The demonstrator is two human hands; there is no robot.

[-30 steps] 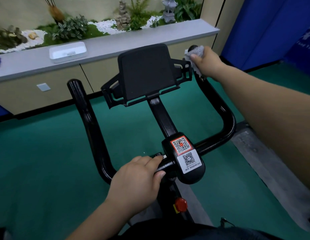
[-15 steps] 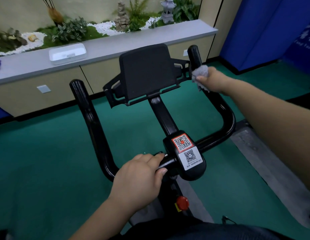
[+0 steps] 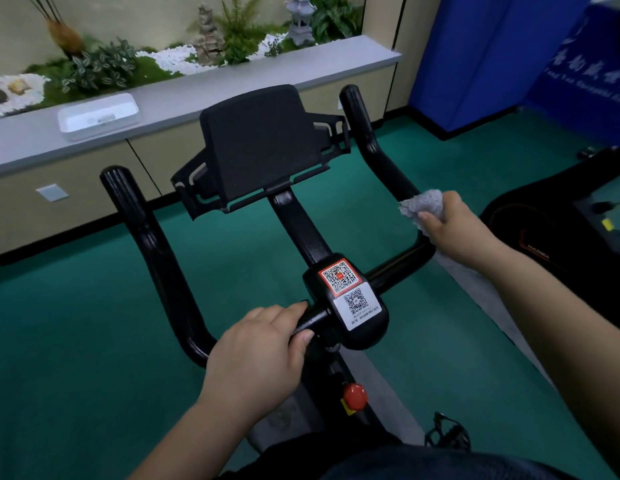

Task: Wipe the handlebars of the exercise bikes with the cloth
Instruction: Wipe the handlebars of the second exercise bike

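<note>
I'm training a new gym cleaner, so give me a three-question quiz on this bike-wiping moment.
1. True or false: the right hand holds the grey cloth wrapped on the right handlebar.
2. Where does the left hand grip? A) the left handlebar's far tip B) the crossbar beside the QR-code housing C) the tablet holder
3. Fill in: the knob low on the bike's frame is coloured ____.

Key: 1 true; 2 B; 3 red.
</note>
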